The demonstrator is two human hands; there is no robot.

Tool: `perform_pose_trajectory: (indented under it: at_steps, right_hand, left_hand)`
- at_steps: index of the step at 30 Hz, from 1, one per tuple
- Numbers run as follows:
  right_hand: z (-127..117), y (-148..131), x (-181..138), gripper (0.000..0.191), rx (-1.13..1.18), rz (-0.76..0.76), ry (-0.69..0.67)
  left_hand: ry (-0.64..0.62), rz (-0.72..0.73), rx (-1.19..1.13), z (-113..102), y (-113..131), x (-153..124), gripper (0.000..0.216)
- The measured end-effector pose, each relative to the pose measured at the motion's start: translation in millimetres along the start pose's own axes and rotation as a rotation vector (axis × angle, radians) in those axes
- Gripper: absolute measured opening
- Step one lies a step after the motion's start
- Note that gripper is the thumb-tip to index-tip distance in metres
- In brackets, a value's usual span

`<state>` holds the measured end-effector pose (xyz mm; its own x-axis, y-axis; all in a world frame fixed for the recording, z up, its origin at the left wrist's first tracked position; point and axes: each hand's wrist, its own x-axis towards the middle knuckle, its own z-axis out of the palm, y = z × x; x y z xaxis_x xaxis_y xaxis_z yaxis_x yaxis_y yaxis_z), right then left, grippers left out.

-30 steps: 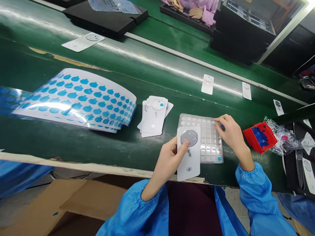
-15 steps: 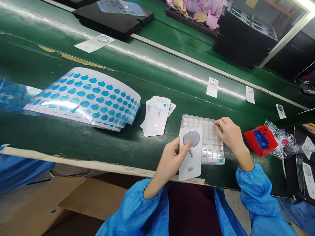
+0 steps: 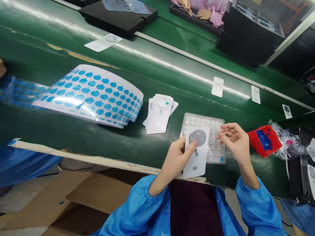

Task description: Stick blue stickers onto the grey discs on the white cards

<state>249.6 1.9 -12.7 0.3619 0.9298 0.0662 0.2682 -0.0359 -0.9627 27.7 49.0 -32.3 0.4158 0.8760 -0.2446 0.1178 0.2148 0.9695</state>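
My left hand (image 3: pixel 178 160) grips a white panel (image 3: pixel 196 164) by its left edge, the thumb resting on its grey octagonal part. The panel is tilted and covers part of a clear compartment tray (image 3: pixel 216 149) on the table. Over the tray's right side, my right hand (image 3: pixel 233 141) is raised with thumb and forefinger pinched. A small clear or whitish piece seems to be between those fingertips, too small to name. Small round whitish pieces sit in the tray's upper compartments, and one blue piece (image 3: pixel 221 159) lies at its lower right corner.
Left of the tray lies a stack of similar white panels (image 3: pixel 157 118), then curved sheets of blue stickers (image 3: pixel 98 95). A red box (image 3: pixel 265 141) stands at right beside crumpled clear plastic (image 3: pixel 292 141). More panels lie along the conveyor belt (image 3: pixel 172 68). Across it, a co-worker's hands (image 3: pixel 204 13) show.
My right hand has lifted off the tray and turned, fingers now pinched above it. My left hand still holds the panel. The whole view has shifted slightly.
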Motion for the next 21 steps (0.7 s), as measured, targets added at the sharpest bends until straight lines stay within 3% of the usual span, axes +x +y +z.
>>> perform_pose_trajectory:
  at_steps: [7,13,21]
  right_hand:
    - [11,-13,-12,0.015,0.144,0.082,-0.106]
    - [15,-20,-14,0.02,0.194,0.154,-0.168]
    - [21,-23,-12,0.027,0.206,0.16,-0.138]
  left_hand:
    - [0.002,0.025,-0.025,6,5,0,0.034]
    - [0.005,0.029,-0.015,7,7,-2,0.036]
    - [0.039,0.026,-0.004,5,6,-4,0.035]
